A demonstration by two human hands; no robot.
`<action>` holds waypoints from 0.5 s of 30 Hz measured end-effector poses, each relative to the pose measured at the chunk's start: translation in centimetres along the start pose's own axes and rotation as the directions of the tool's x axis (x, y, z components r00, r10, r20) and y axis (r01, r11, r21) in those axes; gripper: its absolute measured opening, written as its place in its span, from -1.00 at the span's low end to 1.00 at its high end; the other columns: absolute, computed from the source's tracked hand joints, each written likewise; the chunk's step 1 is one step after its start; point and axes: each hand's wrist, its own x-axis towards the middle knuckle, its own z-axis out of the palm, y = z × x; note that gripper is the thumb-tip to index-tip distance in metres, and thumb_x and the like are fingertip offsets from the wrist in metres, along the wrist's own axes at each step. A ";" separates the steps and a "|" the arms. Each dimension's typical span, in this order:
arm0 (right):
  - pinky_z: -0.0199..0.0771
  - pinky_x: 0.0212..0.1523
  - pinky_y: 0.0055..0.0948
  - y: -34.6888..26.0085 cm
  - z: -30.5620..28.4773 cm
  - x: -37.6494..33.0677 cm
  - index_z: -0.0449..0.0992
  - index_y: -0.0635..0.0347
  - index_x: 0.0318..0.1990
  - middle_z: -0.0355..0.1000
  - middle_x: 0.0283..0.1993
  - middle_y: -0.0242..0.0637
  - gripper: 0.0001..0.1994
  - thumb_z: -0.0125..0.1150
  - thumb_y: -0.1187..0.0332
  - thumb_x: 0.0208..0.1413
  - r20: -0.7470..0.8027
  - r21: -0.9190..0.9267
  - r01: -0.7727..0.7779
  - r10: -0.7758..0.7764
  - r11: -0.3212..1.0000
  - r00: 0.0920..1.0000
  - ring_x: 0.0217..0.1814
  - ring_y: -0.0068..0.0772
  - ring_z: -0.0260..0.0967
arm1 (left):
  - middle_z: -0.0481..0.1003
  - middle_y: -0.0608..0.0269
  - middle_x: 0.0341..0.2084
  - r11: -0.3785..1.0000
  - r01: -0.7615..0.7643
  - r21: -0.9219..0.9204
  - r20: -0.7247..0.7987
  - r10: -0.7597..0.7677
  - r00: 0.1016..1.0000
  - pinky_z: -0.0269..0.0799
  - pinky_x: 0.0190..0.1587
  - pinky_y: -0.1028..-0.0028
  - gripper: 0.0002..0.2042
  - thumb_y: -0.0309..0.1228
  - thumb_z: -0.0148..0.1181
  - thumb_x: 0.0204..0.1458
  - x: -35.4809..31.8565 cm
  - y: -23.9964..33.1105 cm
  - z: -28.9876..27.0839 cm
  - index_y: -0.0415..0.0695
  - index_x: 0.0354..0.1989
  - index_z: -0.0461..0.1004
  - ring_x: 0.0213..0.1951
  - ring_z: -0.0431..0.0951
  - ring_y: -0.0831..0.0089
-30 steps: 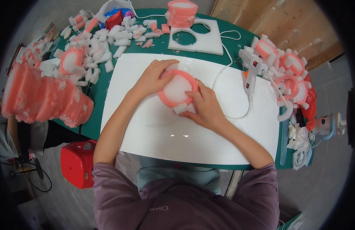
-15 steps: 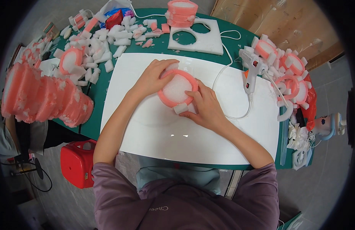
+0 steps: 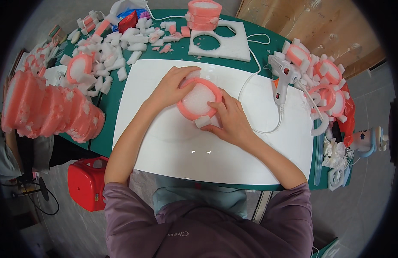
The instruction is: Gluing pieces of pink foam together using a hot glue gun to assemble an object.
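Note:
A round foam piece (image 3: 198,99), white in the middle with a pink rim, lies on the white board (image 3: 164,159) between my hands. My left hand (image 3: 175,86) grips its upper left side, by a pale foam block at the rim. From the lower right, my right hand (image 3: 230,118) presses on it, its fingers along the rim and its thumb beside a small white foam block (image 3: 202,122) at the lower edge. The glue gun (image 3: 285,77), white with a cable, stands on the right of the board, apart from my hands.
Loose white and pink foam bits (image 3: 136,38) cover the table's far left. At left stands a tall stack of pink foam rings (image 3: 48,105). A white foam sheet with round holes (image 3: 233,45) lies at the back under more pink discs (image 3: 203,17). Foam pieces (image 3: 327,71) crowd the right; a red stool (image 3: 85,185) is below.

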 end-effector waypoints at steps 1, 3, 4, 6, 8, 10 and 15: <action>0.12 0.12 -0.11 0.0 0.0 0.0 0.33 0.21 -0.04 0.04 0.16 0.16 -0.40 0.40 0.11 -0.24 -0.004 0.006 -0.002 0.002 1.000 1.000 0.15 0.19 0.06 | 0.44 0.14 -0.12 1.000 0.000 0.000 0.000 0.000 1.000 0.30 -0.05 0.38 -0.61 -0.38 0.08 -0.07 0.0 0.0 0.0 -0.10 0.01 0.39 -0.14 0.35 0.24; 0.13 0.12 -0.11 -0.1 0.0 0.0 0.33 0.21 -0.04 0.04 0.16 0.16 -0.40 0.40 0.12 -0.24 -0.007 0.012 -0.003 0.003 1.000 1.000 0.15 0.19 0.06 | 0.44 0.14 -0.13 1.000 0.004 0.002 0.001 -0.004 1.000 0.30 -0.05 0.39 -0.61 -0.39 0.08 -0.07 0.0 0.1 0.0 -0.10 0.01 0.39 -0.13 0.35 0.24; 0.13 0.12 -0.11 -0.1 -0.1 0.0 0.33 0.21 -0.04 0.04 0.16 0.16 -0.39 0.40 0.12 -0.25 0.000 0.012 -0.009 0.009 1.000 1.000 0.14 0.19 0.06 | 0.44 0.14 -0.13 1.000 0.004 0.002 0.002 -0.004 1.000 0.30 -0.05 0.39 -0.61 -0.39 0.08 -0.07 0.0 0.2 -0.1 -0.10 0.01 0.39 -0.13 0.35 0.24; 0.13 0.12 -0.11 -0.2 -0.1 0.0 0.32 0.21 -0.04 0.04 0.16 0.16 -0.39 0.41 0.12 -0.25 0.007 0.013 -0.015 0.015 1.000 1.000 0.14 0.19 0.07 | 0.44 0.14 -0.13 1.000 0.027 -0.001 0.014 -0.027 1.000 0.30 -0.05 0.39 -0.61 -0.39 0.08 -0.07 0.0 0.2 -0.1 -0.10 0.01 0.39 -0.13 0.35 0.24; 0.14 0.12 -0.12 -0.1 -0.1 0.0 0.33 0.21 -0.04 0.04 0.16 0.16 -0.39 0.41 0.12 -0.25 0.010 0.002 -0.018 0.018 1.000 1.000 0.14 0.19 0.07 | 0.42 0.11 -0.15 1.000 -0.003 0.024 0.007 0.003 1.000 0.33 -0.07 0.41 -0.62 -0.39 0.07 -0.04 0.0 0.0 -0.1 -0.09 0.02 0.39 -0.16 0.38 0.26; 0.14 0.12 -0.12 -0.1 -0.1 0.0 0.33 0.21 -0.03 0.04 0.16 0.16 -0.39 0.41 0.12 -0.25 0.008 0.005 -0.017 0.017 1.000 1.000 0.14 0.19 0.07 | 0.41 0.08 -0.17 0.998 -0.033 0.048 0.001 0.033 0.999 0.35 -0.09 0.43 -0.64 -0.38 0.05 -0.01 0.0 -0.1 -0.1 -0.08 0.02 0.38 -0.18 0.42 0.28; 0.13 0.12 -0.12 -0.2 -0.1 0.0 0.33 0.20 -0.03 0.04 0.16 0.16 -0.39 0.40 0.12 -0.24 0.008 0.004 -0.020 0.020 1.000 1.000 0.13 0.19 0.07 | 0.45 0.13 -0.17 1.000 0.014 0.011 0.004 -0.014 1.000 0.30 -0.08 0.39 -0.61 -0.38 0.08 -0.07 0.0 0.2 -0.1 -0.10 0.01 0.39 -0.16 0.35 0.25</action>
